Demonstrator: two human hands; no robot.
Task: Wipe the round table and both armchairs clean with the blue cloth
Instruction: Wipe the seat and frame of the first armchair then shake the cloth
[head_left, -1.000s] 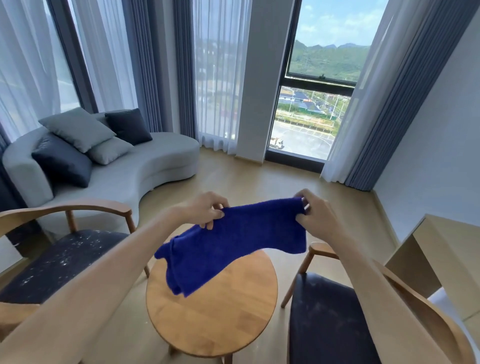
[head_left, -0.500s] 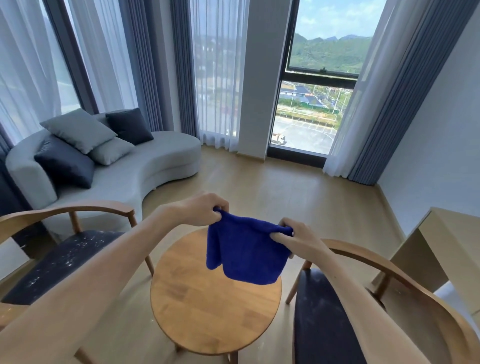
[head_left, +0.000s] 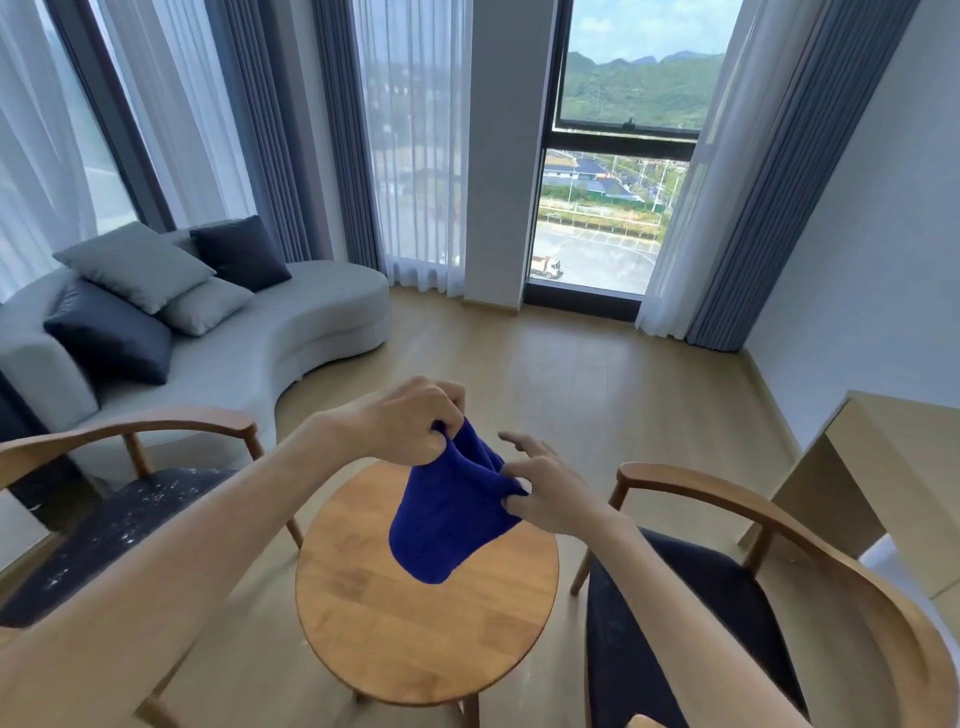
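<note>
- The left hand (head_left: 410, 423) is curled tight, and its fingers grip the top corner of the blue cloth (head_left: 451, 514).
- The right hand (head_left: 545, 491) pinches the other side of the cloth with its thumb and a finger, while its other fingers stick out loose.
- The blue cloth hangs folded in the air between the two hands, over the round table (head_left: 415, 623). It does not touch the table.
- A second ago the cloth was pulled out wide. Now the hands are close together and the cloth is bunched up small.
- The round table is made of light wood.
- The left armchair (head_left: 119, 525) has a dark seat with many white specks on it.
- The right armchair (head_left: 691, 618) has a dark seat and curved wooden arms.
- No words or labels can be read on anything here.
- The floor (head_left: 597, 374) is pale wood.
- A grey sofa (head_left: 270, 343) with grey and dark pillows sits far back on the left.
- A wooden desk (head_left: 883, 457) stands at the right wall.
- A tall window (head_left: 618, 176) shows green hills and a road, with long curtains (head_left: 769, 171) beside it.
</note>
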